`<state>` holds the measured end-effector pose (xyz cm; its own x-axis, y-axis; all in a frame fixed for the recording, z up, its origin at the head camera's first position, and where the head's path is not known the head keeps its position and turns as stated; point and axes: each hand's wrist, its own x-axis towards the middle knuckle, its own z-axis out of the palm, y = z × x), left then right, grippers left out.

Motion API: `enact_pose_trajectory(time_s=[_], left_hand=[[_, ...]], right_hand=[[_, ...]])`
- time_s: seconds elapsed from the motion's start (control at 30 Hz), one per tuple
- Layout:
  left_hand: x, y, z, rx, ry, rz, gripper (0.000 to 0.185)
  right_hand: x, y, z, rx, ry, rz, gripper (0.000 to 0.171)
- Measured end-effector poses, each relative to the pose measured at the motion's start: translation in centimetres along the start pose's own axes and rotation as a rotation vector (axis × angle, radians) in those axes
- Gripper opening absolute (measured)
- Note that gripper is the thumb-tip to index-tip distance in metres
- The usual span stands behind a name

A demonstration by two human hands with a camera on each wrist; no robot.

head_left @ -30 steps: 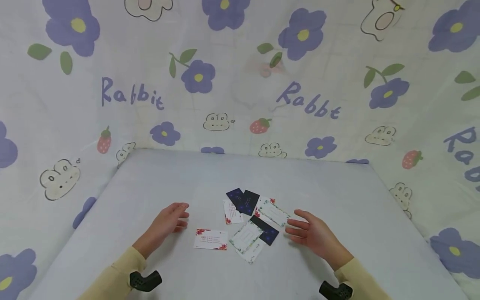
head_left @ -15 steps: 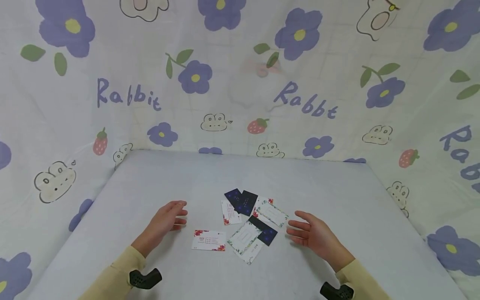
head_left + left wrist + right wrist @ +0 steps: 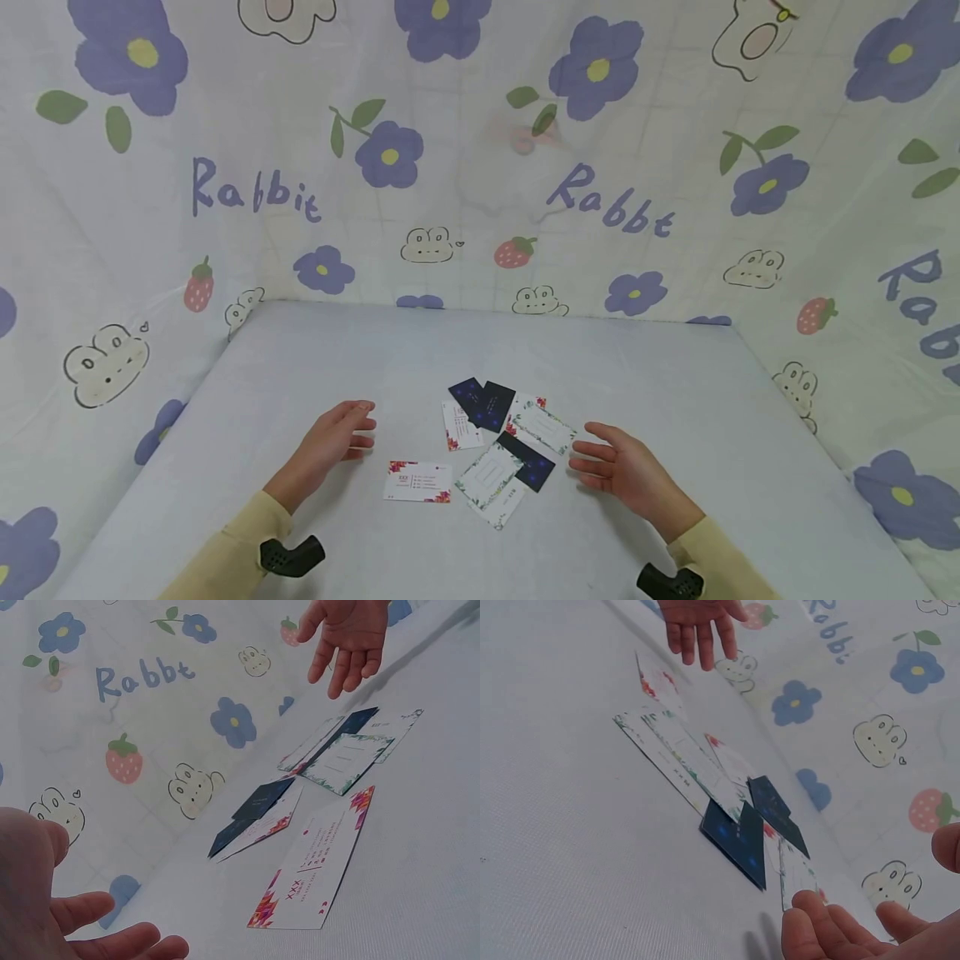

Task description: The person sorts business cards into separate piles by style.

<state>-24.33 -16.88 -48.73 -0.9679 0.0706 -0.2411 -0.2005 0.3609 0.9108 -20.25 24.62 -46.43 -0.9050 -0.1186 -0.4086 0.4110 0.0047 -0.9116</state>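
Note:
Several business cards lie between my hands. Nearest my left hand point(image 3: 330, 442) is a white card with red flowers point(image 3: 417, 482), lying apart from the others. Two dark blue cards point(image 3: 497, 406) overlap at the back, partly covering another red-flowered card point(image 3: 460, 427). A green-leaf bordered card point(image 3: 489, 475) overlaps a dark card point(image 3: 534, 467) and a white card point(image 3: 501, 505). Close to my right hand point(image 3: 630, 471) is another leaf-bordered card point(image 3: 545, 427), over a mostly hidden red-flowered one. Both hands hover with relaxed fingers, holding nothing, palms facing inward.
The cards lie on a white-covered table point(image 3: 360, 350). A patterned curtain point(image 3: 465, 200) with flowers and rabbits rises behind the table and along its sides. A black wrist device point(image 3: 292, 557) sits at each sleeve.
The view has shifted slightly, so the scene sits a little further left. The hands hold nearly the same pose, and the cards have not moved.

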Motion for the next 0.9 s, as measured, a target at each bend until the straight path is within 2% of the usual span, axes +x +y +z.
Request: enact_pose_trajectory(time_s=[0.3,0.47,0.63,0.9], left_hand=[[1.0,0.7,0.4,-0.001,-0.028,-0.002,0.052],[2.8,1.8,1.2,0.014,-0.048,-0.015,0.056],[5.1,3.0,2.8,0.014,-0.080,-0.027,0.058],[8.4,4.8,6.0,0.100,-0.082,-0.001,0.056]], right_hand=[[0.0,-0.2,0.0,0.014,-0.002,-0.006,0.069],[0.4,-0.4,0.9,0.044,-0.019,-0.016,0.069],[1.2,-0.5,3.5,0.056,-0.049,-0.022,0.067],[1.9,0.2,9.1,0.152,-0.164,-0.006,0.067]])
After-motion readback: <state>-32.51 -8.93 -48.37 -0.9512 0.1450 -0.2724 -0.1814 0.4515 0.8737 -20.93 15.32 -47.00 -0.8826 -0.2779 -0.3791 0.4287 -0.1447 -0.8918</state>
